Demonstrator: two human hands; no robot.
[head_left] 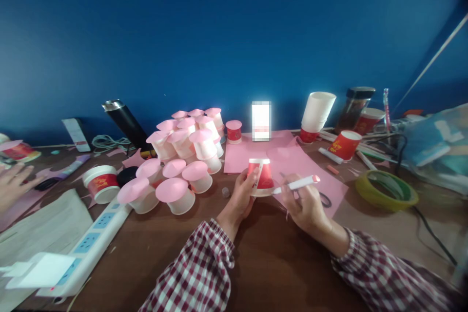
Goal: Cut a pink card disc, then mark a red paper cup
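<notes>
a: head view: your left hand point(239, 198) wraps the small red cup point(262, 175), held upside down just above the pink paper sheet point(310, 170). your right hand point(305, 202) pinches the white marker point(298, 184), tip pointing at the cup.

b: how do i do this well?

a: keep your left fingers low on the cup wall so the face you want stays bare. rest your right wrist on the brown table point(270, 253) for a steady tip. turn the cup with your left hand rather than chasing it with the marker. my judgement only.

b: anything in the way?

a: pile of pink-capped cups point(183, 165) sits near your left hand, apart from it. watch your elbow there. black loop point(325, 200) lies just beside your right hand; can't tell what it is.

b: what can't you see?

a: the marker tip is blurred, so i can't tell if it touches the cup. your near side of the cup is hidden by your fingers. white box point(261, 121) at the back is washed out, unreadable. another person's hand point(14, 185) is cut off at the left edge. green tape roll point(387, 190) and white power strip point(87, 243) are clear of your work.
</notes>
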